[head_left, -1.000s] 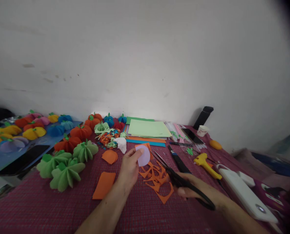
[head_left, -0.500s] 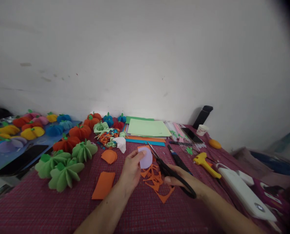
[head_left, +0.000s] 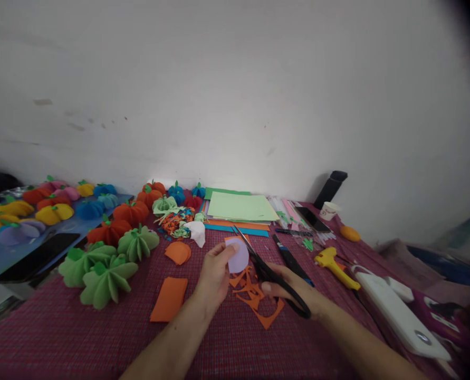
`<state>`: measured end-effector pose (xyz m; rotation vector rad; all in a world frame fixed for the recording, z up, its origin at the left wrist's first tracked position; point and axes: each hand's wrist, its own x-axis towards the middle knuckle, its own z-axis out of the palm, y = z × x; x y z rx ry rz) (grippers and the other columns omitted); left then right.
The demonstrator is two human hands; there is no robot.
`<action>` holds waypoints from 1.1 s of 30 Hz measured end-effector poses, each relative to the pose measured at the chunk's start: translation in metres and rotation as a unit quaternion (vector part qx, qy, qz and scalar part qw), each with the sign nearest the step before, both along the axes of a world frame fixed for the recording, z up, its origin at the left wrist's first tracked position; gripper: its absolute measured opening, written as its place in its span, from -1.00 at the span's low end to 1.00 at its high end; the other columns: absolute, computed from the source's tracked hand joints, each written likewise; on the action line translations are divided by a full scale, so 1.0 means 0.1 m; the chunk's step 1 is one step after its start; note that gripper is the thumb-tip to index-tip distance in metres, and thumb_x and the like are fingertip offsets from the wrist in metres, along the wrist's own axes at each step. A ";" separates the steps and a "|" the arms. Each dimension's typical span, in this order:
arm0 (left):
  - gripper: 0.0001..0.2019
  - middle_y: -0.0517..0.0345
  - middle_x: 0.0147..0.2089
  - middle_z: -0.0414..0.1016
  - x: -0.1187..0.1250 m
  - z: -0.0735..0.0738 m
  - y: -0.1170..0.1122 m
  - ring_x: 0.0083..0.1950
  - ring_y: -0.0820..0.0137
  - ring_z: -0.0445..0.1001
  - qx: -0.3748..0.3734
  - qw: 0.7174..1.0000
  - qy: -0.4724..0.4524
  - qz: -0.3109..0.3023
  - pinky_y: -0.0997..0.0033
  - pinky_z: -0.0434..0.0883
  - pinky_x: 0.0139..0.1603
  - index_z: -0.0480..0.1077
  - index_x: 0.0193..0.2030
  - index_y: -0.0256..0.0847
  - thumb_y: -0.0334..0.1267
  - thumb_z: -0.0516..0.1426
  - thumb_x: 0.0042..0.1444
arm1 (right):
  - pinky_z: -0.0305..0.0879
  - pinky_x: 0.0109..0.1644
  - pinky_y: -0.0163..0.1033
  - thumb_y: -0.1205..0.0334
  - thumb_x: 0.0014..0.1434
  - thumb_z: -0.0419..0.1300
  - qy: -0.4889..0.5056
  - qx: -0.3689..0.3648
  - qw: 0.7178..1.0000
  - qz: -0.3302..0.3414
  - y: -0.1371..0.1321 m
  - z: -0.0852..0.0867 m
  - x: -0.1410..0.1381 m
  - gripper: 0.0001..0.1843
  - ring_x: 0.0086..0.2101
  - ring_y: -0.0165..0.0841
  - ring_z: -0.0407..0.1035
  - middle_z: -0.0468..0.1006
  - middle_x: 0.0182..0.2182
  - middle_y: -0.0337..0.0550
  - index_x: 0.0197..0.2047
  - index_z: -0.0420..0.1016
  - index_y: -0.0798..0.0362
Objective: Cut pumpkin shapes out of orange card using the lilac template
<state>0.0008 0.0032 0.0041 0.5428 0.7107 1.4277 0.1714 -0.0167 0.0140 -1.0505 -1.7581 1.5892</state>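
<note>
Left hand (head_left: 214,274) pinches a lilac disc (head_left: 238,257). Right hand (head_left: 294,291) grips scissors (head_left: 259,265), blades at the disc. Contents of the cup (head_left: 329,210) are hidden.

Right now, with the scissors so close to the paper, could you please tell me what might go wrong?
1. The scissors in the right hand reach alongside the pale paper disc pinched by the left hand; its fingertips sit near the blades and could get nicked.
2. The disc is held at one edge only, so it may twist and the cut stray.
</note>
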 end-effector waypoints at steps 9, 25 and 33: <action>-0.82 0.18 -0.55 0.46 0.00 -0.01 0.00 -0.55 0.53 0.35 0.005 1.000 0.011 0.004 0.52 0.25 -0.47 0.45 -0.49 -0.32 -0.28 0.28 -0.29 | 0.09 -0.51 -0.41 -0.03 -0.01 0.20 0.003 -0.001 1.000 0.007 0.01 -0.05 0.01 -0.65 -0.58 -0.53 0.10 0.21 -0.56 -0.33 -0.35 0.30 0.11; -0.85 0.19 -0.55 0.46 0.00 -0.03 0.01 -0.55 0.53 0.36 0.009 1.000 0.011 0.006 0.52 0.27 -0.47 0.46 -0.47 -0.33 -0.32 0.27 -0.25 | 0.06 -0.55 -0.42 -0.02 0.00 0.19 -0.021 0.008 1.000 0.000 0.00 0.00 0.02 -0.66 -0.60 -0.53 0.11 0.22 -0.59 -0.33 -0.37 0.31 0.11; -0.84 0.17 -0.53 0.48 0.00 -0.02 0.00 -0.54 0.52 0.37 0.010 1.000 0.018 0.004 0.53 0.27 -0.47 0.46 -0.46 -0.34 -0.33 0.26 -0.25 | 0.08 -0.54 -0.42 0.04 0.01 0.20 -0.044 0.033 0.998 0.003 0.02 0.00 0.10 -0.69 -0.61 -0.53 0.12 0.23 -0.63 -0.34 -0.47 0.30 0.13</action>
